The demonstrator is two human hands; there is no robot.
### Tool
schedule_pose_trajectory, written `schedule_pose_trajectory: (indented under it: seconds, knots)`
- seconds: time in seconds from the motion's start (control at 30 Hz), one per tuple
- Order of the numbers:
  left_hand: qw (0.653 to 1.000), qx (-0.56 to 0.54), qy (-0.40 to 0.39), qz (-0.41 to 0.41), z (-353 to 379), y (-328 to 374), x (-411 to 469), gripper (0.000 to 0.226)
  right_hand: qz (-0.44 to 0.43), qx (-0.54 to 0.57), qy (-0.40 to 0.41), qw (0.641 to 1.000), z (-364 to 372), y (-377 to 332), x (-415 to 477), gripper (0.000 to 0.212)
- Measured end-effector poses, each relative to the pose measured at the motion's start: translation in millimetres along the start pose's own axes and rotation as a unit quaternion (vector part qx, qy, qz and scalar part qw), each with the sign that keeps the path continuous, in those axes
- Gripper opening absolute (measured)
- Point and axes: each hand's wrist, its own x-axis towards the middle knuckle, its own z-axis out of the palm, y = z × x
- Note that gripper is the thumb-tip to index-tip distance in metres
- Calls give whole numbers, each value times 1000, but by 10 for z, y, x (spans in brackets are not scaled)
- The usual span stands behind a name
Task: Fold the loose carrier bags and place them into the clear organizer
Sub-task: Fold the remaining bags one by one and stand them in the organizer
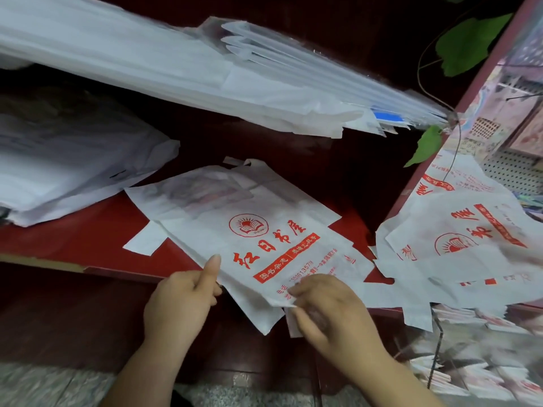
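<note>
White bag (264, 239): left hand (180, 304), right hand (326, 309) pinch edge.

Red 红日书屋 printed on white carrier bag (293, 212), 图书杂志 beneath, digits 361357 partly legible

Counts per kind; some piles are too layered to count.
We count two hands: left hand (179, 301), right hand (326, 306). At centre we count one red-printed bag (264, 245) and at least one second bag (188, 195) beneath. The heap of printed bags (470, 259) shows two logos; we can't tell the total. Two plain white stacks: left stack (73, 160), upper stack (176, 66). Two green leaves: big leaf (470, 42), small leaf (426, 145).
</note>
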Motion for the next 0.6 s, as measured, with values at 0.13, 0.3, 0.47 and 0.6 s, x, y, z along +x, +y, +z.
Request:
schedule_pose_trajectory:
  seconds: [0.13,0.3,0.47,0.6]
  knots:
    - [997,-56,-12,-51,-32,-41,54,51,-44,32,-92,994,105,-145,-107,11]
    - [994,-80,-4,-76,-37,-120,122,39,75,115,-176,975,-49,-119,77,35]
    - [995,-75,-13,-63,-48,-119,148,20,340,26,-75,937,-79,547,677,25]
    - [992,-104,-19,-65,-63,-95,154,6,433,31,-149,889,114,799,964,42]
